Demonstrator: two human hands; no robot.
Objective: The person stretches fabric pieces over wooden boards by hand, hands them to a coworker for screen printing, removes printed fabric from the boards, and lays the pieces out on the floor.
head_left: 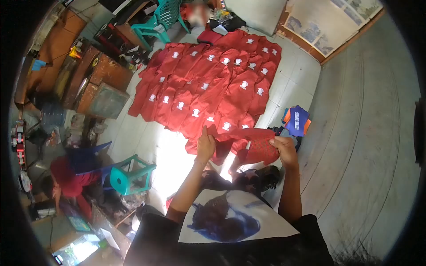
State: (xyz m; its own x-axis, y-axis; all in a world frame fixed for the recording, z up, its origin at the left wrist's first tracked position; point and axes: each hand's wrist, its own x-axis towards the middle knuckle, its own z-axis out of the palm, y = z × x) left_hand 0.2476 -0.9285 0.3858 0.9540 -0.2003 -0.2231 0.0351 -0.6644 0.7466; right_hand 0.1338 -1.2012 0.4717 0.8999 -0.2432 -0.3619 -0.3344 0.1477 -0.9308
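Between my two hands a red garment [257,150] is stretched out, with a checked section towards its right end. My left hand [205,145] is closed on the garment's left part, one finger pointing up. At the other end, my right hand [286,151] pinches the checked edge between thumb and fingers. Just beyond lie many red cloth pieces [204,84] with white printed emblems, overlapping in rows across the tiled floor. The held garment hides part of the nearest ones.
A green stool [128,175] stands at left, near a person in a red top [66,177]. A green chair [164,20] is at the back. Blue and orange printed cloths [297,120] are stacked by the right wall [355,124]. Wooden cabinets [106,75] line the left.
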